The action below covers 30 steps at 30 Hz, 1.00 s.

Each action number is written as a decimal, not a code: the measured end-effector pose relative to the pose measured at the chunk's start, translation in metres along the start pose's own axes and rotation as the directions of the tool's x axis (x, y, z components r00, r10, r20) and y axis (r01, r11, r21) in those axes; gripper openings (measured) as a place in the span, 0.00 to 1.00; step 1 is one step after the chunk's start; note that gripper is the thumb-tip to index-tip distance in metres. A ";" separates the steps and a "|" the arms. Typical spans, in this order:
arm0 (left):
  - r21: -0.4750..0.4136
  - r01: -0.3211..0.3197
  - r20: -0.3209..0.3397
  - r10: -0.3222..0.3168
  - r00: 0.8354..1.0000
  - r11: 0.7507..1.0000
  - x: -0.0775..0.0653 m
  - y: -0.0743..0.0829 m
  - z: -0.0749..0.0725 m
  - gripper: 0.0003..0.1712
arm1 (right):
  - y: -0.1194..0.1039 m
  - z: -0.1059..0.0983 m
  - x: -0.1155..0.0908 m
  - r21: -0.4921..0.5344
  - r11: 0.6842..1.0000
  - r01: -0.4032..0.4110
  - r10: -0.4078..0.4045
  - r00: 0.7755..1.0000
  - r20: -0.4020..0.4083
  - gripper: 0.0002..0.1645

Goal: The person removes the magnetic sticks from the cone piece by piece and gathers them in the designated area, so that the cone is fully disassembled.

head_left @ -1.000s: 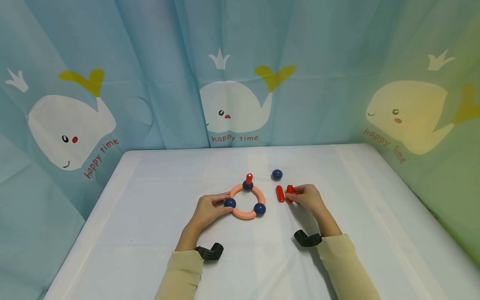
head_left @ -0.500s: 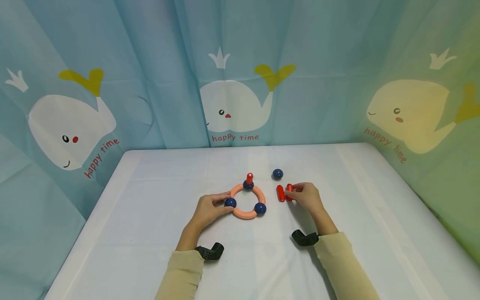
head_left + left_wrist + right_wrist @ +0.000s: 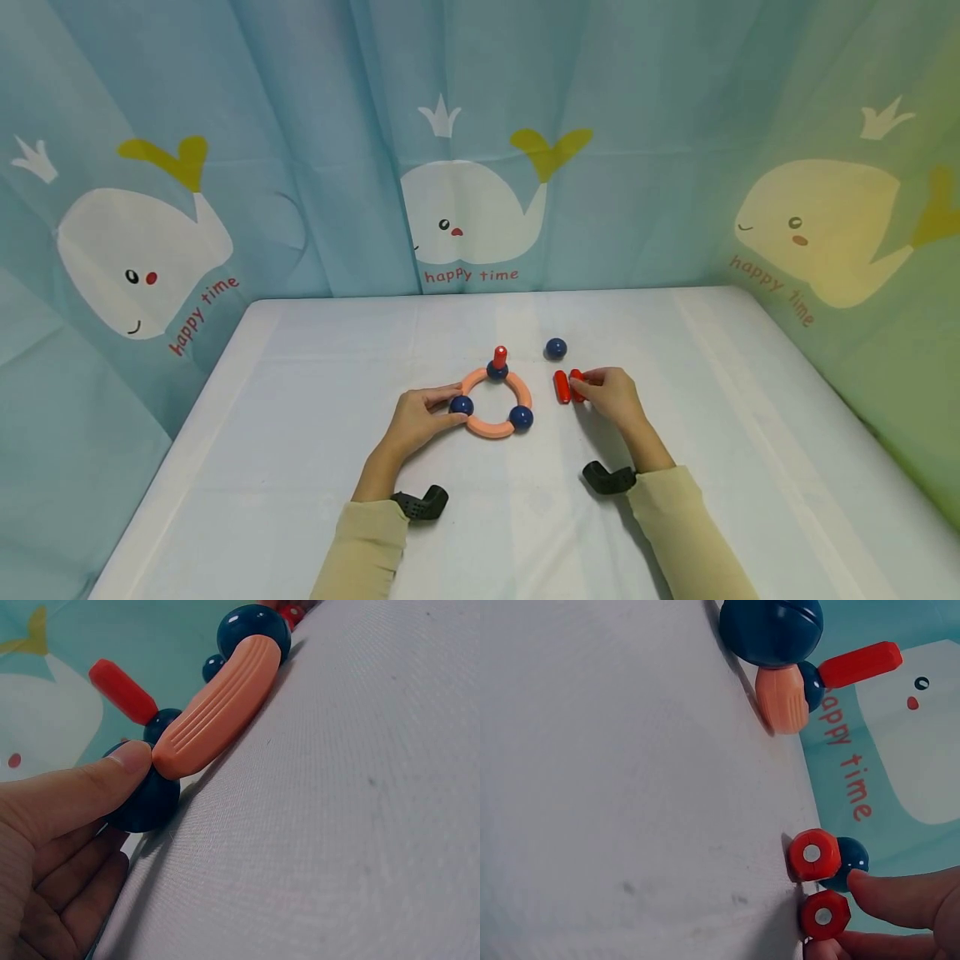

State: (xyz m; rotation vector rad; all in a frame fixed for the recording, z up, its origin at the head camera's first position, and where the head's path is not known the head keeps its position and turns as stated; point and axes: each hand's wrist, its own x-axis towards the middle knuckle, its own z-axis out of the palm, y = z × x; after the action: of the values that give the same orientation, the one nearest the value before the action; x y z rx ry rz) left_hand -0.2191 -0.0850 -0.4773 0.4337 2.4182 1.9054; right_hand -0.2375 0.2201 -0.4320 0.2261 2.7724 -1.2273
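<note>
Three orange curved rods (image 3: 489, 429) and three dark blue balls form a ring lying on the white cloth. A red rod (image 3: 500, 357) stands upright on the ring's far ball (image 3: 497, 372). With thumb and fingers, my left hand (image 3: 411, 422) pinches the ring's left ball (image 3: 461, 405). To the right of the ring, my right hand (image 3: 615, 394) holds a short red rod (image 3: 825, 915) between thumb and finger, low at the cloth. Close on its left lies a second loose red rod (image 3: 562, 387). Both show a pale round disc on the end in the right wrist view.
One loose blue ball (image 3: 556, 348) sits behind the two red rods. The white-covered table (image 3: 300, 375) meets a blue whale-print curtain (image 3: 337, 167) at the back and sides. A black wrist-worn device (image 3: 609, 478) sits at each cuff.
My right hand has shifted slightly left, bringing its red rod closer beside the other loose one. The left hand and the ring stay almost where they were.
</note>
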 end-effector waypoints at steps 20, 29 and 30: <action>0.021 -0.055 0.026 0.055 0.998 0.998 -0.005 0.015 0.000 0.23 | -0.001 -0.002 -0.002 -0.001 1.000 0.012 -0.012 1.000 -0.002 0.23; 0.167 -0.172 -0.089 0.189 0.978 0.971 0.008 0.012 0.009 0.25 | 0.003 -0.009 -0.001 0.008 1.000 0.012 -0.012 0.999 -0.035 0.24; 0.196 -0.168 -0.087 0.187 0.978 0.966 0.010 0.014 0.012 0.25 | 0.004 -0.009 -0.001 0.010 1.000 0.016 -0.016 0.999 -0.036 0.23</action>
State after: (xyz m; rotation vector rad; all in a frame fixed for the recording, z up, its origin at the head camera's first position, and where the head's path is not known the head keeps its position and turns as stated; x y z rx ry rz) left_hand -0.2233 -0.0689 -0.4655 0.5917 2.7275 1.8124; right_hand -0.2361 0.2289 -0.4287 0.2297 2.8047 -1.2534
